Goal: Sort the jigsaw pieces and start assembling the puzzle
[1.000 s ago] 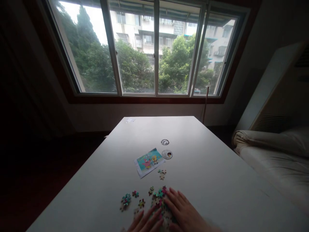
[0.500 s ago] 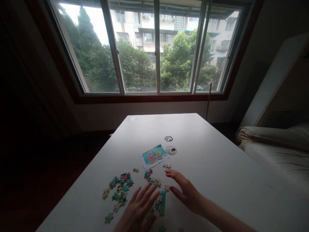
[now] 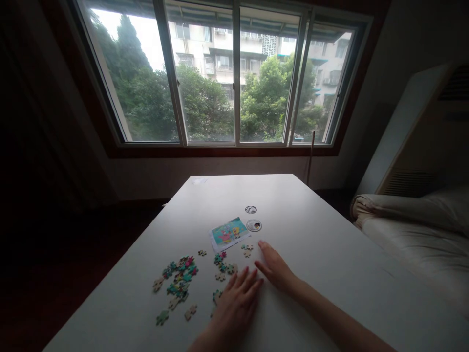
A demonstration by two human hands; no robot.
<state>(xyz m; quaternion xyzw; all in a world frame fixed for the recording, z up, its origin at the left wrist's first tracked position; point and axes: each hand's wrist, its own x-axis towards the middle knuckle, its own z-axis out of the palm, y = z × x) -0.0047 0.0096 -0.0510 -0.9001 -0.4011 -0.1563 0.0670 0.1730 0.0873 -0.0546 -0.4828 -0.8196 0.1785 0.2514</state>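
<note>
Now, most puzzle pieces [image 3: 178, 289] lie lower left of centre, whereas one second earlier many were heaped at lower centre. The left hand [image 3: 239, 297] is palm down, fingers extended; the right hand [image 3: 277, 269] has thumb and fingers parted.

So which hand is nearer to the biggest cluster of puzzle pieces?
Left. The left hand is to the right of the cluster; the right hand is farther right, beyond the left one.
</note>
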